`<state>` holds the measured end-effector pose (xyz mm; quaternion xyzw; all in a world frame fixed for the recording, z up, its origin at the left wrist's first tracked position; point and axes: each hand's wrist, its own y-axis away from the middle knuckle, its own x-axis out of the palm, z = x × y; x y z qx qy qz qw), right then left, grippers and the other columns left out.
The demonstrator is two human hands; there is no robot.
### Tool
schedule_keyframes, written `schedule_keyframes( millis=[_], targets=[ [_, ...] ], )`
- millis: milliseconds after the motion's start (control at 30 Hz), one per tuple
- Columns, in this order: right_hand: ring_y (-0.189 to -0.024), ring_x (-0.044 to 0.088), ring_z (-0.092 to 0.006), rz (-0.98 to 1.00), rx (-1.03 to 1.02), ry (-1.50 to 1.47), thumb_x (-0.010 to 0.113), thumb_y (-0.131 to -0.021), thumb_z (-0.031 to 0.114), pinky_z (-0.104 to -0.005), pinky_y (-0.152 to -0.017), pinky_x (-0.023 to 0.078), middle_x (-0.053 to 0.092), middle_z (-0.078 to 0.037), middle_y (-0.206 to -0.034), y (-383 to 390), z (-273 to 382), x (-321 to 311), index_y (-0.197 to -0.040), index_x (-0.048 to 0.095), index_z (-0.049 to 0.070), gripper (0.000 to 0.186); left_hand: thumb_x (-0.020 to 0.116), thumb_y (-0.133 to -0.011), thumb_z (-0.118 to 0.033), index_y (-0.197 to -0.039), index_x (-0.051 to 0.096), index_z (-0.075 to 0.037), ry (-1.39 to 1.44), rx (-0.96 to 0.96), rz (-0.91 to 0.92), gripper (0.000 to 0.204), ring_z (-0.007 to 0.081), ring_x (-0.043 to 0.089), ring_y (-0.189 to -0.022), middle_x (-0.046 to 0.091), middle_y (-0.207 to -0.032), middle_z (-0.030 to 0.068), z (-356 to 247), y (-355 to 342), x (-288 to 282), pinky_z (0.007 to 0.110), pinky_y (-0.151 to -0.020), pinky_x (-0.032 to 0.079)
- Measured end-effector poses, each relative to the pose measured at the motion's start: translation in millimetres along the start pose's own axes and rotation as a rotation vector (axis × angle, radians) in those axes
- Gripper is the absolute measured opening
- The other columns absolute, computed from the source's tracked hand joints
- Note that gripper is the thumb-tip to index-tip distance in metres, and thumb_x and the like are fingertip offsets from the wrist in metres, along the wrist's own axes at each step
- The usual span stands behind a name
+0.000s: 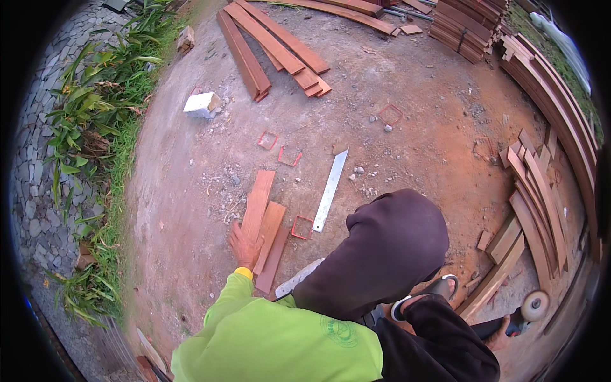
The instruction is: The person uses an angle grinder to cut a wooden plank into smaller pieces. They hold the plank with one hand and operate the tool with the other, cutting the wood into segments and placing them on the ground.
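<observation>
My left hand [244, 246] is around the lower end of a short reddish wooden board [259, 202], its fingers along the left edge and its thumb at the right. Beside it lie a lighter brown board [270, 232] and a darker one [272, 261], side by side on the ground. At the far right, beyond my dark trouser leg, my right hand [498, 337] holds a power tool with a round pale disc [534, 306], which looks like an angle grinder. My leg hides most of that arm and part of the tool.
A metal straight blade [331, 190] lies ahead of my knee [401, 248]. Red square outlines [301, 227] mark the dirt. Long planks [270, 44] lie at the far side; stacked timber [468, 28] and loose offcuts [534, 204] crowd the right. A white block [202, 105] sits near the plants [89, 140].
</observation>
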<state>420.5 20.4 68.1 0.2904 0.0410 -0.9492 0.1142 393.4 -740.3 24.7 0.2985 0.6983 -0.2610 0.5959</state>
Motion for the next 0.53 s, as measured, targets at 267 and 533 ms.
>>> schedule_keyframes(
  millis=[267, 533],
  targets=[
    [-0.088, 0.064, -0.0229, -0.052, -0.142, -0.045, 0.090, -0.072, 0.037, -0.0362, -0.084, 0.052, 0.070, -0.016, -0.103, -5, -34, -5, -0.113, 0.065, -0.014, 0.070, 0.072, -0.090, -0.039, -0.145, 0.037, 0.000, 0.458, 0.391, -0.169, 0.076, 0.0394, 0.049, -0.125, 0.048, -0.138, 0.0243, -110, -52, -18, 0.048, -0.107, 0.039],
    [-0.098, 0.066, -0.0251, -0.091, -0.043, 0.045, 0.088, -0.074, 0.037, -0.0367, -0.091, 0.051, 0.070, -0.018, -0.110, -2, -54, -37, -0.122, 0.063, -0.010, 0.071, 0.072, -0.093, -0.031, -0.133, 0.053, 0.001, 1.276, 1.060, 0.052, 0.055, 0.0273, 0.060, -0.111, 0.060, -0.126, 0.0146, -412, 40, -196, 0.040, -0.097, 0.048]
  ],
)
